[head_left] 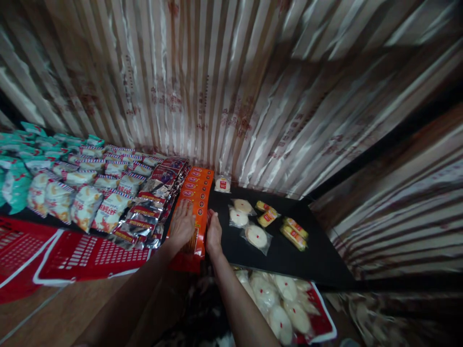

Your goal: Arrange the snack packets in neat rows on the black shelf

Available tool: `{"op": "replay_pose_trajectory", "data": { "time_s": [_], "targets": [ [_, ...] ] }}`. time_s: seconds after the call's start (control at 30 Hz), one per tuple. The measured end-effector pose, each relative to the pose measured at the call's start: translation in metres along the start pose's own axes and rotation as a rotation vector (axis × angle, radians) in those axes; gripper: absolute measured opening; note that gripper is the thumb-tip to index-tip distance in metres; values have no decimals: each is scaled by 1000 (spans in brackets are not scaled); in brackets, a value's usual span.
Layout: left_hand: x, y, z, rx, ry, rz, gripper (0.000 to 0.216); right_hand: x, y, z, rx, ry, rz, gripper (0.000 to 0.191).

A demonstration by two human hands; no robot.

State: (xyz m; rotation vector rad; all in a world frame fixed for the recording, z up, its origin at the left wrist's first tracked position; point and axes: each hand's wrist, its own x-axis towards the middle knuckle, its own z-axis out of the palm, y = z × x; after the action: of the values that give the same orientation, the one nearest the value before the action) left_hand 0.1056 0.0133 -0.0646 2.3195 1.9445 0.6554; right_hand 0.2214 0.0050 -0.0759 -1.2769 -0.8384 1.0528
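My left hand (pixel 182 224) lies flat with fingers stretched out on a row of orange packets (pixel 195 193) on a black shelf (pixel 318 260). My right hand (pixel 213 233) presses against the right edge of the same row, fingers together and pointing away. To the right lie three clear-wrapped round white buns (pixel 256 236) and several small yellow wrapped bars (pixel 295 232). One more small packet (pixel 223 183) stands at the back by the wall.
Dark foil packets (pixel 152 202), red-and-white snack bags (pixel 87 202) and teal bags (pixel 21 159) fill the shelf to the left. Red plastic baskets (pixel 83 255) hang below; one at lower right (pixel 321 323) holds wrapped buns. Corrugated metal walls stand behind and to the right.
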Motion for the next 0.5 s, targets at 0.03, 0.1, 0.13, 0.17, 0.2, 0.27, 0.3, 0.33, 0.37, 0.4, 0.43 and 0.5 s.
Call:
{"op": "replay_pose_trajectory", "data": {
  "time_s": [0.03,0.1,0.13,0.17,0.2,0.27,0.3,0.33,0.37,0.4,0.43,0.5],
  "targets": [
    [-1,0,1,-1,2,-3,50,-2,-2,1,-31,13,3,64],
    [-2,-1,3,-5,23,10,50,-6,-7,4,-106,39,8,66],
    [-3,-1,4,-6,35,21,50,-7,-9,6,-144,49,9,67],
    [-3,-2,4,-6,41,31,50,-9,-12,8,-180,57,10,69],
    [-3,-2,3,-5,41,37,50,-10,-14,9,-210,63,11,71],
    [-2,-2,1,-4,28,38,49,-12,-16,12,-245,67,13,72],
    [-1,-2,0,-4,22,36,49,-12,-16,13,-253,68,12,73],
    [-1,-1,-1,-4,20,33,48,-12,-16,14,-257,68,7,73],
    [0,-1,-2,-5,22,30,48,-13,-15,14,-260,69,1,74],
    [0,0,-3,-4,26,29,48,-13,-15,15,-263,71,-6,74],
    [0,1,-3,-3,30,27,48,-13,-14,14,-264,73,-11,74],
    [0,1,-2,3,35,21,48,-13,-12,13,-255,71,-11,73]
  ]
}}
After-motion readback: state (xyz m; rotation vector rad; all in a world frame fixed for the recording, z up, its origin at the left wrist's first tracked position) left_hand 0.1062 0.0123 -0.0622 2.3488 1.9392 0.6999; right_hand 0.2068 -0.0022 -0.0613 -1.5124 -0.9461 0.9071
